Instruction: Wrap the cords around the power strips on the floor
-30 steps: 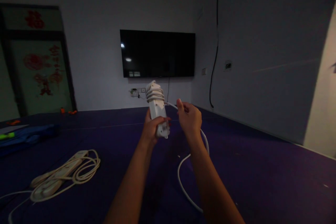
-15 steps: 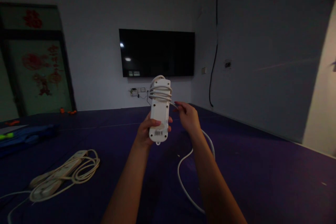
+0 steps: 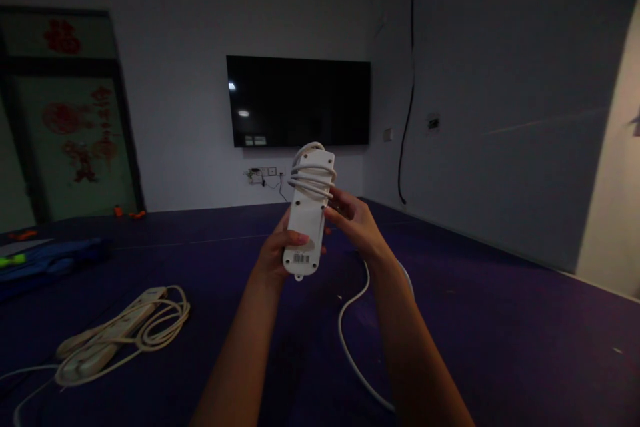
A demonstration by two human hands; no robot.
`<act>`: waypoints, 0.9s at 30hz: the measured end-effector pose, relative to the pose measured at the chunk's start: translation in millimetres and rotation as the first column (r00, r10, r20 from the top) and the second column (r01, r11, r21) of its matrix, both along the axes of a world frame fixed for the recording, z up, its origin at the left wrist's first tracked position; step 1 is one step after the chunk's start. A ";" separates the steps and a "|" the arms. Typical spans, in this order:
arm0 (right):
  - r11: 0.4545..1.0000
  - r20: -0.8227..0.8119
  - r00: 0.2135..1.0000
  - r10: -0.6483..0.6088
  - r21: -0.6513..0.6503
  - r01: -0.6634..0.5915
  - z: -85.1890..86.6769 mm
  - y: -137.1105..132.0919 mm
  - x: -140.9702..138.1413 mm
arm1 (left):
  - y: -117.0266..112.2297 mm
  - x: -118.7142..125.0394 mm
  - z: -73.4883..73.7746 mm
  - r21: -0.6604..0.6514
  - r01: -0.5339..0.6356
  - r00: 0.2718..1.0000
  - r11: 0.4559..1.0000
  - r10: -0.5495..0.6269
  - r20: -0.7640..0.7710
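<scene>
A white power strip (image 3: pixel 306 220) is held up in front of me, its screwed back facing me and its top leaning slightly right. Several loops of its white cord (image 3: pixel 313 177) wrap around the upper half. My left hand (image 3: pixel 281 243) is closed around the lower part, thumb across the back near the barcode label. At the strip's right edge, just below the loops, my right hand (image 3: pixel 353 217) pinches the cord between thumb and fingers; the fingertips are partly hidden behind the strip. The cord's loose length (image 3: pixel 345 330) trails down to the purple floor.
A second power strip (image 3: pixel 117 333) with a coiled cord lies on the floor (image 3: pixel 240 347) at left. Behind it is blue fabric (image 3: pixel 60 257). A television (image 3: pixel 300 103) hangs on the far wall; a black cable (image 3: pixel 407 127) dangles on the right wall.
My right hand has moved left, from holding the cord out beside the strip to the strip's edge. The strip's top has tilted a little to the right.
</scene>
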State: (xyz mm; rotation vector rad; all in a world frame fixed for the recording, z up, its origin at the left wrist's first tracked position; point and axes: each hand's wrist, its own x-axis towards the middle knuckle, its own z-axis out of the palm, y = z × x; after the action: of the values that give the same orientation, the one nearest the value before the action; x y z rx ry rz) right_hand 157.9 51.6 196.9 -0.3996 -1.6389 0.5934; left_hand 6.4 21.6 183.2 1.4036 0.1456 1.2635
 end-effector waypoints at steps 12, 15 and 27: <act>0.997 0.049 0.998 -0.031 -0.062 0.034 2.6 -10.1 -1.3 | 7.5 -0.4 -0.5 -0.107 0.002 0.999 0.994 -0.007 -0.043; 0.993 0.032 0.994 -0.108 -0.049 0.110 3.3 -13.3 -6.5 | 8.8 -1.7 1.0 -0.137 -0.053 0.998 0.989 0.047 -0.049; 0.723 -0.066 0.721 -0.690 -0.002 0.691 0.1 -12.4 -24.1 | -4.1 -2.5 6.4 0.205 -0.359 0.902 0.911 0.395 -0.174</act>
State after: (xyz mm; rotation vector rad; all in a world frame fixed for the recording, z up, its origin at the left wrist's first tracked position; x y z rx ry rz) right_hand 133.8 39.2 197.1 -0.9181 -1.2946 0.0095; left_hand 3.9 17.5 189.5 1.7139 0.4892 1.4649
